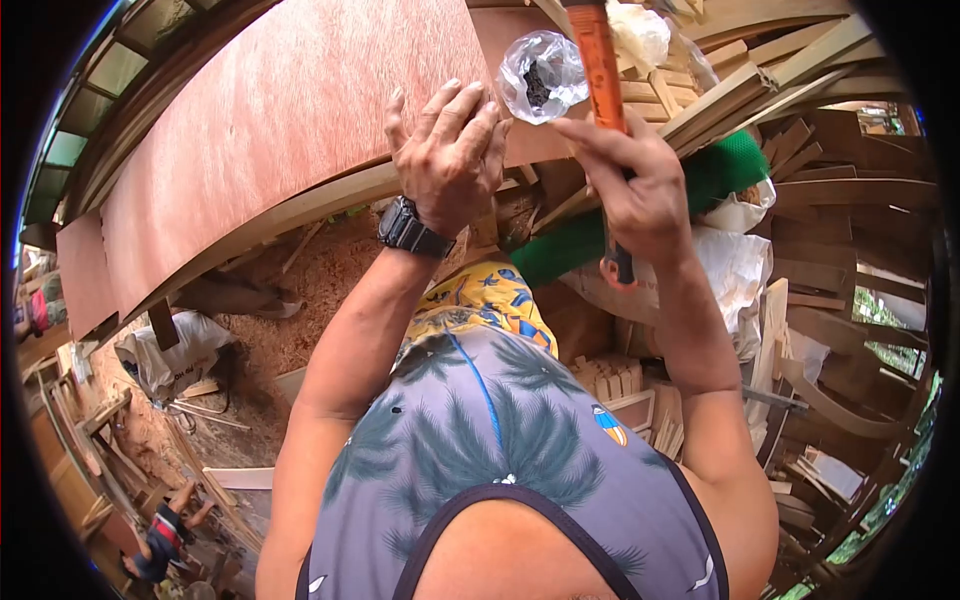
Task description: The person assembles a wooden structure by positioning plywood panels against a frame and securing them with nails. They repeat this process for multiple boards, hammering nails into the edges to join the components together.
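Note:
My left hand (448, 155), with a black watch (412, 228) on its wrist, is over the near edge of a reddish plywood sheet (290, 110). Its fingers are stretched out and nothing shows in them. My right hand (640, 190) is closed around the orange-and-black handle of a hammer (600, 75), held raised; the hammer's head lies outside the top of the view. Between the two hands, a clear plastic bag (567, 72) stands open on the wood, holding small dark pieces (538, 90), probably nails.
Stacked wood strips (740, 105) lie at upper right, beside a green mesh roll (715, 175) and white sacks (735, 270). A wooden beam (270, 215) runs beneath the plywood edge. Another sack (180, 350) sits on the ground at left. A person (165, 535) bends at lower left.

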Demonstrator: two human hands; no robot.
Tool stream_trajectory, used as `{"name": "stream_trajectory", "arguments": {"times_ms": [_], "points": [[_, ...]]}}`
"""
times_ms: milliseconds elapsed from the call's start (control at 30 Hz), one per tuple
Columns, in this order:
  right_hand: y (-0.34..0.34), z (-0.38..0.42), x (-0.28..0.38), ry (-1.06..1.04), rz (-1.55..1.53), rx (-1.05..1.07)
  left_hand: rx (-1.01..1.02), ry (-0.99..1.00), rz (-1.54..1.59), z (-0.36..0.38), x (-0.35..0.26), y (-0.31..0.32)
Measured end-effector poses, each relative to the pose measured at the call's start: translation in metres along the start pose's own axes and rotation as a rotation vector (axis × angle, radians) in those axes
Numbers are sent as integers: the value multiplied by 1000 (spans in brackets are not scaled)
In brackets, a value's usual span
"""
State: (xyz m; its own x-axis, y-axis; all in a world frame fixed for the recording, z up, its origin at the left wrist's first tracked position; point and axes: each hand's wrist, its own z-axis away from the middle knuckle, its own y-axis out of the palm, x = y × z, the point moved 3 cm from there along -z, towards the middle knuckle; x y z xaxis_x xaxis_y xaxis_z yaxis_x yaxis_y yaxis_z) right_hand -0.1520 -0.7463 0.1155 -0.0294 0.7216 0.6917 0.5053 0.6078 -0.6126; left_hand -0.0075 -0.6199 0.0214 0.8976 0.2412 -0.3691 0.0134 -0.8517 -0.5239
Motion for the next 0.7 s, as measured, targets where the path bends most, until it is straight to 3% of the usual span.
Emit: {"name": "stream_trajectory", "arguments": {"times_ms": [67, 267, 400, 433, 533, 600, 700], "points": [[7, -26, -12, 44, -1, -5, 11, -2, -2, -1, -5, -2], [35, -97, -66, -208, 117, 229, 6, -68, -49, -1, -9, -3], [49, -104, -85, -376, -4, 338, -46, -101, -136, 4, -21, -4], [47, -105, -84, -276, -55, 426, -96, -142, -168, 6, -26, -4], [49, -111, -95, -304, -90, 508, -144, -231, -322, 9, -48, -3], [50, -115, -94, -323, -139, 526, -139, -402, -298, 24, -51, 6], [53, -118, -103, -233, -248, 587, -247, -467, -203, 24, -57, 12]]}}
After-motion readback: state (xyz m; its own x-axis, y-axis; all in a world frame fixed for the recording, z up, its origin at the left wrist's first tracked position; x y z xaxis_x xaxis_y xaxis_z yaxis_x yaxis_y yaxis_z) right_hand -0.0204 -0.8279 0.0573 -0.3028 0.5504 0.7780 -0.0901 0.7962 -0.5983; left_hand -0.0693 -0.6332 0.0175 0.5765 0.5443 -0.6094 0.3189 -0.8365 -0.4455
